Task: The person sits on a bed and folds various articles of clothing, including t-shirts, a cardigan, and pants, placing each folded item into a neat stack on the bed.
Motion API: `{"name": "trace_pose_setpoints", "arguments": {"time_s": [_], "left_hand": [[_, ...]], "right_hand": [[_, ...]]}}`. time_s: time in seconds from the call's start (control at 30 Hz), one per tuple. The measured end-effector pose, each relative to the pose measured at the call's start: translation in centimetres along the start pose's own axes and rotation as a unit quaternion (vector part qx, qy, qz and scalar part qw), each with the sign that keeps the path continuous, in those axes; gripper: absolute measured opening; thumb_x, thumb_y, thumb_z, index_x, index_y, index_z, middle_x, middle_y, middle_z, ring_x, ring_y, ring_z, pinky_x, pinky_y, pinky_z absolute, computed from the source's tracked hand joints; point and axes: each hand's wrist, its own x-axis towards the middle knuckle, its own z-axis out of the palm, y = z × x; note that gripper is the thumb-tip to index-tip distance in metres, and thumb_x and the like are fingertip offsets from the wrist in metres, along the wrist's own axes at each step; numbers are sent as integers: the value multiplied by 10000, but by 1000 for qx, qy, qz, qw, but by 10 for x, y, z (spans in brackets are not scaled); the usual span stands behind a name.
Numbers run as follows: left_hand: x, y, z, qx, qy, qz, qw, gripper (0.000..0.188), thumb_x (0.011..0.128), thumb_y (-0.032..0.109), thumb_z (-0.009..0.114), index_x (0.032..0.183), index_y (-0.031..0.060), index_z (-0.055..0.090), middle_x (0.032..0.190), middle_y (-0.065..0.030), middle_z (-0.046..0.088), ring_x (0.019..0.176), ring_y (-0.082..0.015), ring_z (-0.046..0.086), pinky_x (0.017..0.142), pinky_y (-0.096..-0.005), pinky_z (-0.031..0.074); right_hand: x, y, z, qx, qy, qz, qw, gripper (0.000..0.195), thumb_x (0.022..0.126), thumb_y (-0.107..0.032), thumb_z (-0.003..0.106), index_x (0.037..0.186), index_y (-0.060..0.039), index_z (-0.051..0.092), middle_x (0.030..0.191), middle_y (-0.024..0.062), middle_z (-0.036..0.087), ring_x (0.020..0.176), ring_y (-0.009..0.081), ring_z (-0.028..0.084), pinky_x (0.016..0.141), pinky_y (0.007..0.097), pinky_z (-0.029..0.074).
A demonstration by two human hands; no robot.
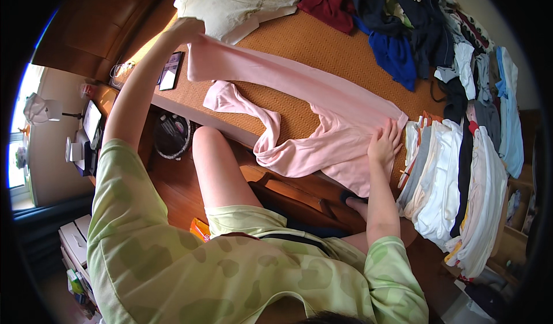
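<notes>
Pink stretch trousers (276, 79) lie across the woven mat (302, 38) on the bed, one leg stretched out straight and the other bunched in curves nearer me. My left hand (185, 28) reaches to the far left and grips the hem of the straight leg. At the waist end, my right hand (386, 142) lies flat on the cloth with its fingers spread. Part of the waist area hangs over the bed's near edge. Just beyond my left hand is a crumpled white garment (233, 8), and a phone (170, 71) rests below that wrist.
Folded clothes (445, 181) stand in a row on the right. Loose dark, blue (391, 56) and dark red (328, 4) garments are heaped at the back. A round black basket (172, 134) is on the floor by my knee, and a wooden chair (285, 194) is below the bed's edge.
</notes>
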Motion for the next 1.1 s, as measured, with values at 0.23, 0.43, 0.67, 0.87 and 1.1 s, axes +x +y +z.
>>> {"name": "trace_pose_setpoints", "arguments": {"time_s": [0.23, 0.43, 0.67, 0.87, 1.1], "left_hand": [[24, 10, 52, 2, 246, -126, 961, 322, 779, 148, 649, 1095, 144, 586, 1074, -65, 573, 1085, -246, 534, 883, -412, 453], [4, 36, 133, -227, 76, -316, 918, 526, 802, 385, 609, 1226, 104, 474, 1237, -144, 531, 1178, -338, 507, 953, -461, 445], [7, 22, 226, -602, 116, -404, 679, 640, 696, 407, 786, 1138, -14, 595, 1028, -142, 659, 908, -222, 645, 775, -318, 510], [11, 7, 211, -695, 345, -308, 551, 284, 791, 193, 650, 965, -30, 656, 861, -109, 676, 783, -138, 628, 673, -287, 505], [-26, -31, 181, -621, 383, -325, 602, 266, 861, 91, 523, 1086, -32, 594, 864, -73, 627, 735, -137, 613, 654, -262, 520]], "right_hand": [[2, 0, 10, -5, 12, 69, 998, 548, 918, -362, 412, 1435, -196, 339, 1521, 15, 272, 1393, 309, 238, 1111, 536, 192], [5, 5, 6, -5, -17, 55, 998, 585, 904, -377, 395, 1452, -189, 309, 1533, 33, 247, 1403, 315, 211, 1118, 529, 169], [9, 20, 3, 1, -70, 17, 997, 619, 910, -404, 377, 1478, -193, 248, 1551, 37, 200, 1417, 304, 173, 1124, 516, 154], [8, 26, 7, -18, -56, 0, 998, 630, 908, -417, 388, 1480, -197, 244, 1552, 28, 198, 1417, 293, 175, 1122, 501, 167], [10, 29, 11, -12, -38, -22, 999, 597, 911, -388, 380, 1470, -210, 271, 1542, 25, 229, 1412, 277, 197, 1114, 493, 183]]}}
